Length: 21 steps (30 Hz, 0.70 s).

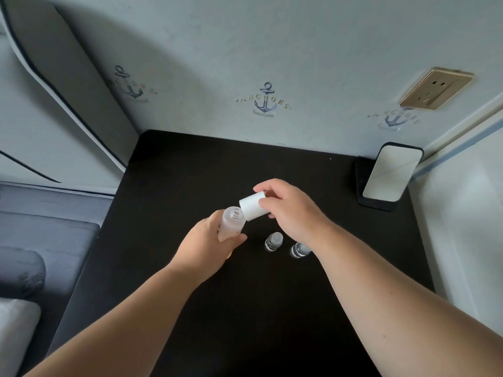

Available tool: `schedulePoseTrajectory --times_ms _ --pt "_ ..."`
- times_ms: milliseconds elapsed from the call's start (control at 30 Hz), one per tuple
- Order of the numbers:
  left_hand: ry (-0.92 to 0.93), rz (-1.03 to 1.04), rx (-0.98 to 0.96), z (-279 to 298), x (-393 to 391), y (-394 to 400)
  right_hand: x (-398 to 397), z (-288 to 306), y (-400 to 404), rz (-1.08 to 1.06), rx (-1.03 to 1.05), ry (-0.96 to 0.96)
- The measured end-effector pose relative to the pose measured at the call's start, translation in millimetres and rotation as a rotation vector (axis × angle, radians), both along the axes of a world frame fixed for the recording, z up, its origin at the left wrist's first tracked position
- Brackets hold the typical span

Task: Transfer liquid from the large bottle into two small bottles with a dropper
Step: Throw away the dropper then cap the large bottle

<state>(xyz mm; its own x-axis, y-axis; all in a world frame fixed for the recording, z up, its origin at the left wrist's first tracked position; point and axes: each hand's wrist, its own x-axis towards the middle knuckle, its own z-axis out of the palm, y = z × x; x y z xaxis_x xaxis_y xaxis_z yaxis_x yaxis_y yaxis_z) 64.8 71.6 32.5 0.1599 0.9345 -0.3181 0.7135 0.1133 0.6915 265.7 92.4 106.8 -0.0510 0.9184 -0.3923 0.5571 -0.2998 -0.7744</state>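
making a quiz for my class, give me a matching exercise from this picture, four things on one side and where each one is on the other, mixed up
Things:
1. large bottle
2. white cap
3. two small bottles
4. phone

Places:
A. propped at the table's far right corner
B. held in the left hand
C. standing on the black table, near the right wrist
D. held in the right hand

Pairs: 1-B, 2-D, 3-C, 4-A

Dim, soft daylight — brighter toward the right. The black tabletop (190, 308) swallows detail, and a broad curved shadow darkens the wall (217, 50). Wide-angle distortion bends the edges; the phone (392, 172) screen glares pale — focus slightly soft throughout.
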Motion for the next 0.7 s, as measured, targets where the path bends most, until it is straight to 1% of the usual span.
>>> schedulePoseTrajectory --times_ms 133,267,467,700 --pt "0.024 -0.017 -0.003 6 0 0 1 3 -13 0.062 0.093 0.013" --pt "0.058 -0.05 0.003 9 0 1 2 5 -14 0.094 0.143 0.021" --pt "0.059 -0.068 0.008 12 2 -1 2 7 -14 0.24 0.244 -0.101" --pt "0.054 -0.082 0.001 15 1 -4 1 10 -16 0.317 0.271 -0.196"
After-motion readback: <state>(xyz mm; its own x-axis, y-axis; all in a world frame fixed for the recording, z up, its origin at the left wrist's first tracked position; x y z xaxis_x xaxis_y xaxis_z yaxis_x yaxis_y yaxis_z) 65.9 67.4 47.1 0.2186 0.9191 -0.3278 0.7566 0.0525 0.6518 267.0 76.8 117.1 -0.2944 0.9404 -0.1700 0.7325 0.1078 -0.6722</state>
